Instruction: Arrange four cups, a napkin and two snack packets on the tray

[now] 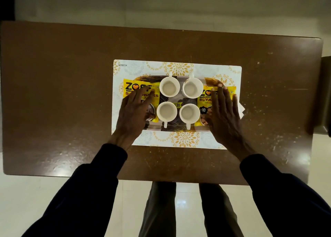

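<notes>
A dark patterned tray lies on a white and gold placemat. Four white cups stand on it in a square: far left, far right, near left and near right. A yellow snack packet lies at the tray's left end under my left hand, whose fingers are spread flat on it. A second yellow packet lies at the right end under my flat, spread right hand. A white napkin corner shows beyond my right hand.
The placemat sits mid-way on a brown table with bare surface left, right and behind it. A dark object stands at the table's right edge. Pale floor lies beyond the table and below its near edge.
</notes>
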